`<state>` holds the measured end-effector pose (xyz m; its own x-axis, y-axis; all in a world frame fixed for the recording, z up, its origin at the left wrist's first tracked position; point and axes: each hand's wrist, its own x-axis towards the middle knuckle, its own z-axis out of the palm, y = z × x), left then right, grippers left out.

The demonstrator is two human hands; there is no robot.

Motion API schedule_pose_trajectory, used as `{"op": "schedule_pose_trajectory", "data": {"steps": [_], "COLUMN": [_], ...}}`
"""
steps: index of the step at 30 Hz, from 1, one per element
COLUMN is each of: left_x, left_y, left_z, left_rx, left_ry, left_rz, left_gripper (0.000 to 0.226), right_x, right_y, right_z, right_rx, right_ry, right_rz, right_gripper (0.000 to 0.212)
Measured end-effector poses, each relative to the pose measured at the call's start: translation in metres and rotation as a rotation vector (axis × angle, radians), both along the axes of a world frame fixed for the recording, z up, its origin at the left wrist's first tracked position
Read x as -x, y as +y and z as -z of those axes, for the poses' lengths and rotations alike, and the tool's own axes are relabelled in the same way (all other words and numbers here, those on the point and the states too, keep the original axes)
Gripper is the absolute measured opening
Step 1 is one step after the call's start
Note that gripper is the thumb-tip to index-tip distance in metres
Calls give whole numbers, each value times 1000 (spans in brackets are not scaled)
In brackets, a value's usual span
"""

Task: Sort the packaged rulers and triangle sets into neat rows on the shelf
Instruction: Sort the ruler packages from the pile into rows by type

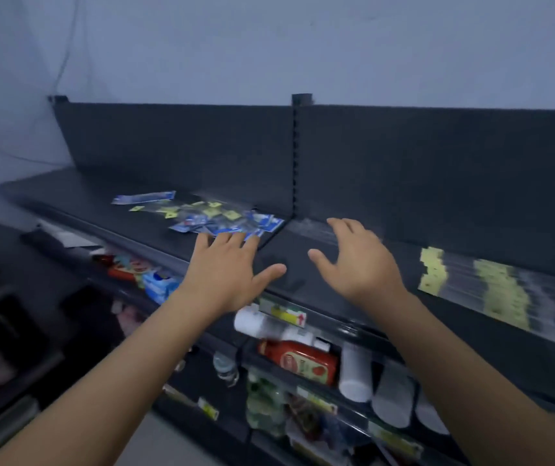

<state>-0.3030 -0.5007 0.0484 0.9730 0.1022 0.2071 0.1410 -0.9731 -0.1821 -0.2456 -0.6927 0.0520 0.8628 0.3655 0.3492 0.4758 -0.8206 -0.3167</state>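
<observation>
Black shelf (303,277), loose pile of packs (215,215) on its far left part, row of rulers (491,290) at right, left hand (225,274) fingers straight beside the pile, right hand (356,260) fingers spread, holding nothing

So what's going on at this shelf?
A person is tidying stationery on a dark shelf. Both hands are open and hold nothing: the left hand reaches toward a jumbled pile of blue and yellow packets, the right hand hovers over bare shelf beside it. Further right, clear packets with yellow labels already lie in a row.
</observation>
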Motion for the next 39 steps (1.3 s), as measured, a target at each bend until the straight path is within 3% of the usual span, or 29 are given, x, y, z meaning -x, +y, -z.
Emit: {"op": "schedule_pose_trajectory", "data": {"steps": [7,14,23,31,36,39], "left_x": [12,-27,-159,-278,-336,-367], "left_y": [143,238,371,467,522,552], "left_z": [4,20,49,61,53,47], "left_rx": [95,163,138,229,209,237], "left_ry": [13,32,154,171,212,325], "left_rz": [-110,-136,-128,-18,15,65], "left_gripper": [89,89,80,51,53,65], "right_x": [-10,-57,-184,-261,-289,-298], "right_y": [142,239,373,454,480,491], "right_z": [12,32,50,64,61,54], "right_rx": [48,34,44,124,283,324], "right_ry": [147,168,176,276,371,456], "right_rz": [-122,-194,-213,-223,-152,-106], "right_gripper": [68,66,34,31,29,31]}}
